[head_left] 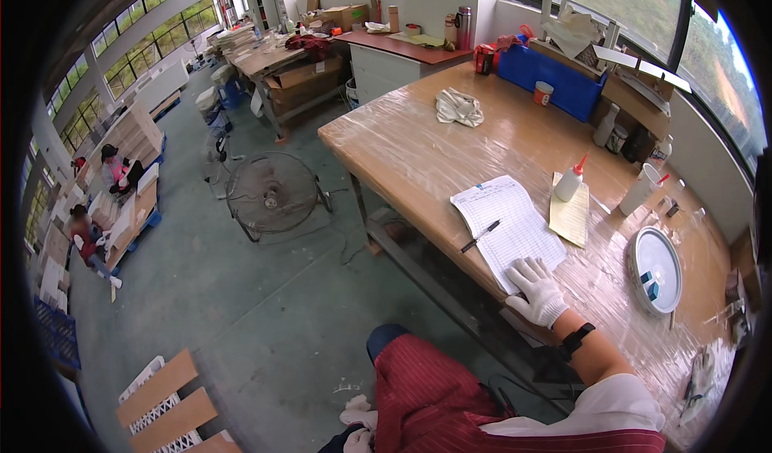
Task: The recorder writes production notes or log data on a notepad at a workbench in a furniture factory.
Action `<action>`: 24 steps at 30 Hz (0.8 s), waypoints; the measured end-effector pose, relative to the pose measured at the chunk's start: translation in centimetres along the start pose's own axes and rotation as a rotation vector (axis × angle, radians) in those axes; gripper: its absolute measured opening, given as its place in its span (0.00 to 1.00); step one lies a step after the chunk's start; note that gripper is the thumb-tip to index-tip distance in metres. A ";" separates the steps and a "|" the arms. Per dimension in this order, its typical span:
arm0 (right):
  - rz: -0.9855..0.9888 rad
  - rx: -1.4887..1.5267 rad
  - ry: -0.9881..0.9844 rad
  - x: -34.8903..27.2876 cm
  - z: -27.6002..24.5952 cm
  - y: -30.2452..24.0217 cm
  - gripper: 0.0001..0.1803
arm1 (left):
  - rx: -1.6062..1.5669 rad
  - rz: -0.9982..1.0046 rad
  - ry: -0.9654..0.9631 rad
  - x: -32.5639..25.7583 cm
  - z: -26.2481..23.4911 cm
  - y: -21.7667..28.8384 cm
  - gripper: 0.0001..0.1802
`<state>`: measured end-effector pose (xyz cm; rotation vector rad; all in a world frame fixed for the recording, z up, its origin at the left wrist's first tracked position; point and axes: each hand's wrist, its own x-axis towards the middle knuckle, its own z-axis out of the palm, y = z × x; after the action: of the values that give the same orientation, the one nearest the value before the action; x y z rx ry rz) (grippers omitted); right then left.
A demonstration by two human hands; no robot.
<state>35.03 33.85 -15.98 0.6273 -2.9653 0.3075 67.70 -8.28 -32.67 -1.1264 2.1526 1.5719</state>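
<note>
Paper sheets (515,226) with a printed grid are laid flat near the edge of the plastic-covered desk (386,135), with a pen (481,236) on top. Their lower end is covered by the gloved right hand (535,294), laid flat, fingers slightly parted, nothing gripped. What seems the left hand (359,414) is only partly seen; its grip cannot be told. Such paper is probably light, limp and easily creased, best lifted by a free edge.

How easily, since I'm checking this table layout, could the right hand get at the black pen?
Easily, it seems, so likely yes: the gloved right hand rests on the same paper as the black pen, and nothing visible stands between them.
</note>
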 end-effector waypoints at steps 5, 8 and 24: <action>0.031 -0.019 0.014 -0.7 -0.6 -0.3 0.38 | 0.014 -0.088 -0.056 -1.1 -0.3 2.4 0.20; 0.036 -0.009 0.013 -0.3 -0.6 -0.3 0.38 | 0.073 -0.061 -0.071 -0.9 -0.2 2.3 0.20; 0.039 0.005 0.024 -0.2 -0.4 -0.1 0.37 | 0.320 0.149 -0.106 2.5 0.3 -3.8 0.19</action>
<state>35.28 33.98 -15.59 0.5629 -2.9577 0.3227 68.62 -9.56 -36.96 -0.7822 2.3530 1.2478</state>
